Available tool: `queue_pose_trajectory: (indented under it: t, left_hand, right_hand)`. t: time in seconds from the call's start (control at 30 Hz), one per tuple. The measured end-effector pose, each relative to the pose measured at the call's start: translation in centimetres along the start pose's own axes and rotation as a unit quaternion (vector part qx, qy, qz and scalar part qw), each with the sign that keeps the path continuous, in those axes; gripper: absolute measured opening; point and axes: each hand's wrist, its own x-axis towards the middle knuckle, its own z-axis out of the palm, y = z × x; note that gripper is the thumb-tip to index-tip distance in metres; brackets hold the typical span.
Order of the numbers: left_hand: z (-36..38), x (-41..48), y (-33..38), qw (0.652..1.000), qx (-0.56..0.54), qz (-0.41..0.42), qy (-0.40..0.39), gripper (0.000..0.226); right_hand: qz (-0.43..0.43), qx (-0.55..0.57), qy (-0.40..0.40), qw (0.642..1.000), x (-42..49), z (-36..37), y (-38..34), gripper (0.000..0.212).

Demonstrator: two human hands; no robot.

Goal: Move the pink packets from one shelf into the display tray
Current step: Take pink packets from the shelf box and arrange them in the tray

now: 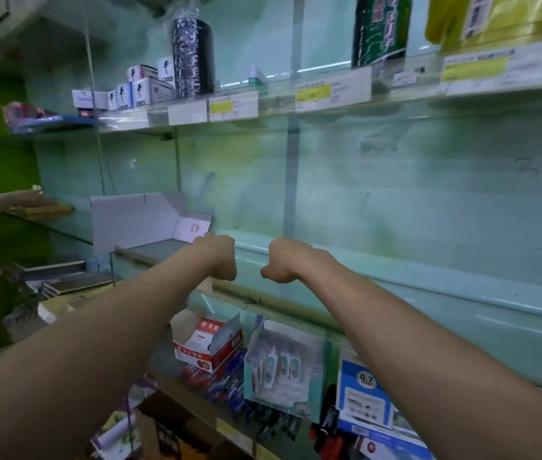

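A white cardboard display tray [143,220] with a raised back flap stands at the left end of the middle glass shelf [395,270]. My left hand [216,257] hovers just right of the tray's low front corner, fingers curled under. My right hand [291,260] is a hand's width further right, also curled into a fist. Nothing shows in either fist. A blurred pinkish-red and blue pile of packets [31,116] lies at the far left end of the upper shelf.
The upper shelf [329,94] carries small white boxes [143,88], a dark wrapped roll [193,58] and price labels. Below are a red-and-white carton [210,343], pens [226,383] and blister packs [283,363]. Another person's hand [26,197] reaches in at the left.
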Motion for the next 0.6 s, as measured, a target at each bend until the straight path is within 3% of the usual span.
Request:
queue_pose_trajectory:
  t: [0.3, 0.43, 0.6]
  left_hand:
    - [1.0, 8.4, -3.8, 1.0, 0.013, -0.022, -0.005, 0.074]
    - [1.4, 12.0, -5.5, 1.0, 0.014, -0.025, -0.001, 0.071]
    - [2.8, 15.8, -7.6, 0.999, -0.005, -0.047, -0.012, 0.079]
  right_hand:
    - [-0.032, -0.001, 0.034, 0.999, 9.8, 0.3, -2.4, 0.026]
    - [-0.053, -0.01, 0.031, 0.998, 13.6, 0.1, -3.6, 0.01]
    - [-0.075, -0.015, 0.033, 0.997, 17.7, 1.2, -5.1, 0.027]
